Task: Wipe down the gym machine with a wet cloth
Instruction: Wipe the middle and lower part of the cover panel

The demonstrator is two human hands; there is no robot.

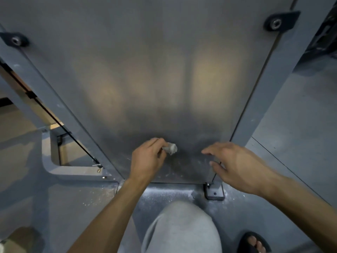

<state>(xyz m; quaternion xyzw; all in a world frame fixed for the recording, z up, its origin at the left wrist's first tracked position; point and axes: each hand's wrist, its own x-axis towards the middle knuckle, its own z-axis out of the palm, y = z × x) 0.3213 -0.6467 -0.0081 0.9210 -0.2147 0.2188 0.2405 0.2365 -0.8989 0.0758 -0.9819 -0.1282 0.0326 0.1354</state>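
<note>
Gym machine panel fills most of the head view, a big dull grey metal sheet bolted between two grey frame posts. Left hand has its fingers curled round a small balled-up cloth, pushed against the lower part of the panel. Right hand hangs just beside it near the right post, fingers loose and spread, holding nothing. Grey-trousered knee and a sandalled foot down at the bottom.

You had two hands in view, the left hand and the right hand, one cloth, one metal panel, two black bolt mounts (upper corners), and one sandalled foot.
</note>
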